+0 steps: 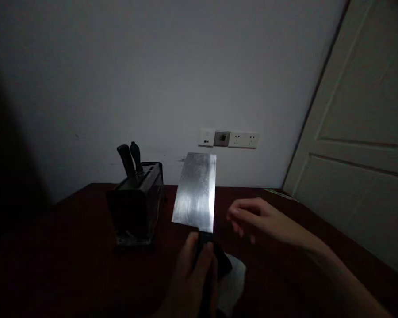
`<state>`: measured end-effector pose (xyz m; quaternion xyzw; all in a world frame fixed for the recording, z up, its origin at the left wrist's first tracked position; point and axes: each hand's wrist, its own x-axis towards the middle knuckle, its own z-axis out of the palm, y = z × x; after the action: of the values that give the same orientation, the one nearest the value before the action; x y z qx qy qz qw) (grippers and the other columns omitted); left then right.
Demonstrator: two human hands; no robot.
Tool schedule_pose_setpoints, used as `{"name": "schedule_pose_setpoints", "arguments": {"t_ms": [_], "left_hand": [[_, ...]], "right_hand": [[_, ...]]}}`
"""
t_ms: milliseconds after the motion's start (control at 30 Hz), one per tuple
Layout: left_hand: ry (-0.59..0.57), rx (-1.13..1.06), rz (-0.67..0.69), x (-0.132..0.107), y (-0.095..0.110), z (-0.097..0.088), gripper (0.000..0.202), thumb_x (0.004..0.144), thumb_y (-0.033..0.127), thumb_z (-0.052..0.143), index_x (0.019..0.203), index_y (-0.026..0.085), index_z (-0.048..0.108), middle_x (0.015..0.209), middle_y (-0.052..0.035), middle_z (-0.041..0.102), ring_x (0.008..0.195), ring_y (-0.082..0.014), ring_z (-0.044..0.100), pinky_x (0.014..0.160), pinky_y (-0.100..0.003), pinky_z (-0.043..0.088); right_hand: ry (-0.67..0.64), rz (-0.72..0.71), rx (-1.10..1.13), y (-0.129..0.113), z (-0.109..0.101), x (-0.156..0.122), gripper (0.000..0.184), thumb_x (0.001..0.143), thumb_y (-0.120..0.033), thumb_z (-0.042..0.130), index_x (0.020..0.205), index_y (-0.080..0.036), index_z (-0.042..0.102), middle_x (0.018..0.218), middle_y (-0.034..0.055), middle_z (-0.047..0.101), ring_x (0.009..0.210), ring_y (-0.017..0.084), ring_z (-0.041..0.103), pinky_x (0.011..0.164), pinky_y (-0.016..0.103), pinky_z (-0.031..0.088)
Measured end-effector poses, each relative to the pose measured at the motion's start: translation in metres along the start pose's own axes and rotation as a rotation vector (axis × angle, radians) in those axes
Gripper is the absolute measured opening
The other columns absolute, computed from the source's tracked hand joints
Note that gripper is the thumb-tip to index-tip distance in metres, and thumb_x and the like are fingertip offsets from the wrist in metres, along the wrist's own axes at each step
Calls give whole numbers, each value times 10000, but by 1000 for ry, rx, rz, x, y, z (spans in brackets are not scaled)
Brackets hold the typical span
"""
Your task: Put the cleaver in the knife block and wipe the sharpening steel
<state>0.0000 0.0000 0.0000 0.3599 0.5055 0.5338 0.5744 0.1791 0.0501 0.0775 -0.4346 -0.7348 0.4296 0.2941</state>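
My left hand point(194, 276) is wrapped round the black handle of a cleaver point(196, 191), whose broad steel blade points up and away from me. My right hand point(257, 220) hovers just right of the blade, fingers loosely curled and apart, holding nothing. A dark knife block point(137, 203) stands on the table left of the blade, with two black knife handles point(131, 161) sticking out of its top.
A dark red table point(69, 256) runs to a white wall with a row of sockets point(228, 138). A pale door point(361, 141) stands at the right. Something white point(234, 282) lies under my left hand. The room is dim.
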Motion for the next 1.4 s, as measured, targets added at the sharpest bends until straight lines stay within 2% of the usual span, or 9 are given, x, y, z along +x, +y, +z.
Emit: {"name": "schedule_pose_setpoints", "arguments": {"t_ms": [67,133,300,500,567,700,933,1200,1400], "left_hand": [[30,39,73,2,5,-1,411,679,423,692,995,191,568,1012,-39,623,906,-147,594,686,-157,501],[1,64,127,5,9,-2,327,697,398,686,929,192,585,945,-33,635,892,-139,592,708,-150,488],[-247,68,171,13,14,-3,281,745,464,612,802,190,583,636,6,576,594,-119,567,495,-173,453],[-258,31,181,19,9,-5,298,740,450,625,851,177,581,659,13,575,591,-90,552,515,-153,432],[-281,3,158,22,6,-5,325,749,487,594,822,172,558,609,19,566,506,-84,532,461,-161,418],[-394,-85,101,27,0,-4,412,805,577,419,739,177,495,464,47,486,299,-70,394,307,-179,295],[-345,-104,110,27,-5,-2,372,810,529,425,795,177,543,480,35,515,350,-81,433,379,-192,354],[-384,-30,121,28,-5,-8,417,811,563,405,821,174,556,504,24,538,346,-90,448,362,-198,348],[-362,-26,102,27,-8,-7,424,819,557,398,882,167,554,535,18,560,357,-88,464,377,-198,362]], "right_hand": [[-21,42,-9,-1,7,1,385,825,-514,463,707,-154,536,612,0,544,519,85,507,411,172,414],[-38,67,12,-1,14,3,384,818,-517,474,681,-161,518,560,-18,512,467,75,476,385,170,387],[-52,51,202,5,32,8,292,801,-476,535,772,-188,499,541,-60,452,416,51,388,356,163,281],[-27,28,320,12,45,15,274,752,-390,622,703,-192,439,549,-77,393,435,42,311,383,189,195],[-26,24,309,13,46,16,274,735,-365,640,674,-185,442,543,-73,397,449,46,312,396,197,184],[-67,2,265,14,48,17,253,730,-341,642,654,-168,475,541,-59,425,471,52,328,426,207,192],[-53,-8,249,14,54,22,222,699,-336,670,736,-148,558,581,-45,468,501,63,374,452,201,252],[-24,-59,285,9,59,22,187,642,-272,715,718,-157,590,607,-34,536,539,78,475,489,184,388],[9,-90,218,7,60,24,156,645,-258,710,671,-155,595,588,-31,538,525,76,468,480,182,400]]}}
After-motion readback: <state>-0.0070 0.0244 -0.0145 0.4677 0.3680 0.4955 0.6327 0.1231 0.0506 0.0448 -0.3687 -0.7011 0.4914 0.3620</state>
